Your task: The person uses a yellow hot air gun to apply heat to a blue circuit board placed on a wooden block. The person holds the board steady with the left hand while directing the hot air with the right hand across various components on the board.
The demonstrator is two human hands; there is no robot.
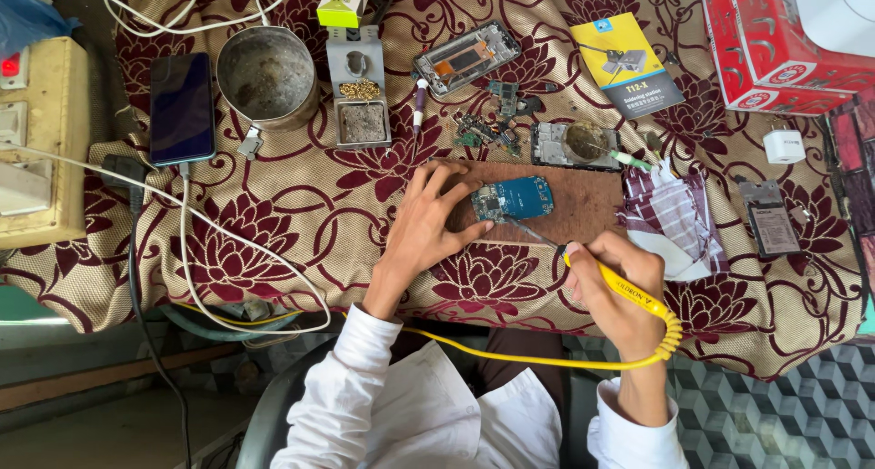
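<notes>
From the head camera, your left hand [427,221] lies in the middle of the frame, fingers spread flat, its fingertips pressing the left edge of the blue circuit board [513,198]. That board rests on a brown wooden block [583,205] just right of centre. Your right hand [620,291], lower right of centre, is closed in a pen grip around the yellow soldering iron [629,289]; the iron's dark tip reaches up and left to the board's lower edge, though you cannot tell from here whether it touches. The iron's yellow coiled cord [547,360] loops under your wrists along the near edge of the table.

Room is tight above the block: a pot of flux on a grey plate [583,144] sits at its upper edge, with loose board scraps [488,127] just left of it. A folded checked cloth [673,218] touches the block's right edge. To the left of your left hand the floral tablecloth [301,214] is open, crossed only by a white cable [228,241] that runs to the dark phone [181,107] in the upper left. Near that phone stand a round metal tin [267,75] and a tip-cleaner stand [360,91]. A bare phone frame [467,57] lies at top centre, a yellow booklet [627,63] right of it, and red boxes [775,41] fill the upper right corner. A white charger plug [783,145] and a flat battery [770,218] lie near the right edge, well apart from your right hand.
</notes>
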